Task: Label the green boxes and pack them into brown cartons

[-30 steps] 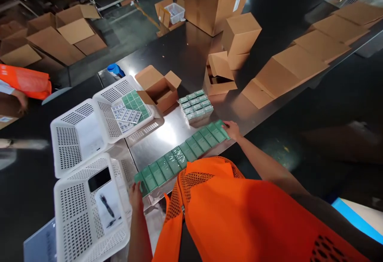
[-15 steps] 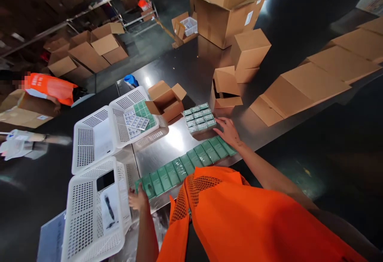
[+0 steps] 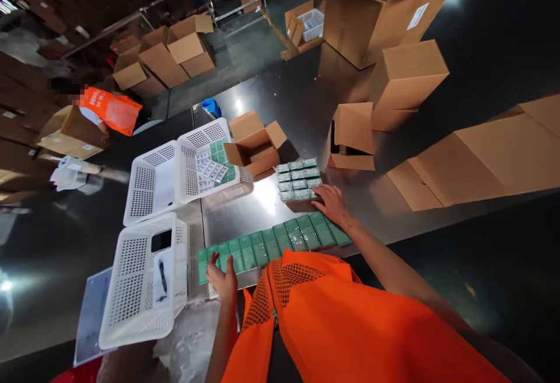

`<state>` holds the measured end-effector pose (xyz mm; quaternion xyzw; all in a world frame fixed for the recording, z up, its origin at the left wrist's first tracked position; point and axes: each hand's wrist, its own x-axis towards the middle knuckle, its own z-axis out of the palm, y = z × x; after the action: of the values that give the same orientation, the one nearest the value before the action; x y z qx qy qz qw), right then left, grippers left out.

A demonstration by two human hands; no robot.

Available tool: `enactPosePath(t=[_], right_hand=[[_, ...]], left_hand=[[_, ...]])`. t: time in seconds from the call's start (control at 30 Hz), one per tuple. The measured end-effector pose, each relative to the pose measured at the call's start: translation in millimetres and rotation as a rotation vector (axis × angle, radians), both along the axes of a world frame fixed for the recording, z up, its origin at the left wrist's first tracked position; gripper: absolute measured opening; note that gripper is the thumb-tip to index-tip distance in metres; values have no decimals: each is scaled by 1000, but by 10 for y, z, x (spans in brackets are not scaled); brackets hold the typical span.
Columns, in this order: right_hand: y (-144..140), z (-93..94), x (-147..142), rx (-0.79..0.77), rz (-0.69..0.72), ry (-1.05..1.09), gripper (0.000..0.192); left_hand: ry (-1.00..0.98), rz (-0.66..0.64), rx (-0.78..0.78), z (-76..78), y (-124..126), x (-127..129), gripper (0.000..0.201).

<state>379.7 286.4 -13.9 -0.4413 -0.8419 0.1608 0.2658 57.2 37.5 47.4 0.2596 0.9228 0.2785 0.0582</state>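
Observation:
A long row of green boxes (image 3: 271,244) in shiny wrap lies along the near edge of the metal table. My left hand (image 3: 223,278) rests at the row's left part, fingers spread over the boxes and holding none. Beyond the row's right part sits a block of small clear-wrapped green packs (image 3: 299,180). My right hand (image 3: 332,205) is at that block's near right corner, fingers stretched out and apart; whether the fingertips touch the packs I cannot tell. Its wrist passes over the right end of the row.
White perforated baskets stand at left: one (image 3: 109,307) with a phone and pen, another (image 3: 186,181) with green packs and printed sheets. An open carton (image 3: 258,152), a smaller carton (image 3: 352,138) and flattened cardboard (image 3: 481,155) lie beyond. A person in an orange vest (image 3: 114,108) works far left.
My left hand has moved right from the row's left end onto its boxes. My right hand has shifted slightly toward the near corner of the pack block. The view has swung left.

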Motion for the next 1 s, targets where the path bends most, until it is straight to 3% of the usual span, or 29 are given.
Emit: enactPosePath(t=[0.13, 0.27, 0.4, 0.5, 0.6, 0.7, 0.87, 1.0], right_hand=[[-40, 89, 32, -38, 38, -55, 36], [-88, 179, 73, -58, 30, -69, 33], [-241, 300, 228, -40, 29, -18, 37], [-507, 487, 374, 25, 12, 81, 39], [-864, 745, 380, 151, 39, 238, 36], [-1150, 994, 180, 291, 159, 437, 39], [-1212, 1218, -314, 326, 310, 443, 56], [-1079, 1232, -604, 422, 347, 308, 58]], left_hand=[[16, -115, 63, 189, 137, 257, 49], [-74, -256, 144, 345, 375, 485, 48], [-503, -360, 215, 498, 682, 687, 42], [-941, -395, 109, 663, 922, 886, 41], [-1418, -384, 62, 871, 1155, 1149, 50], [-1700, -298, 293, 1105, 1363, 1378, 57], [-1712, -216, 641, 1433, 1458, 1433, 53], [-1789, -116, 713, 1472, 1257, 1353, 48]])
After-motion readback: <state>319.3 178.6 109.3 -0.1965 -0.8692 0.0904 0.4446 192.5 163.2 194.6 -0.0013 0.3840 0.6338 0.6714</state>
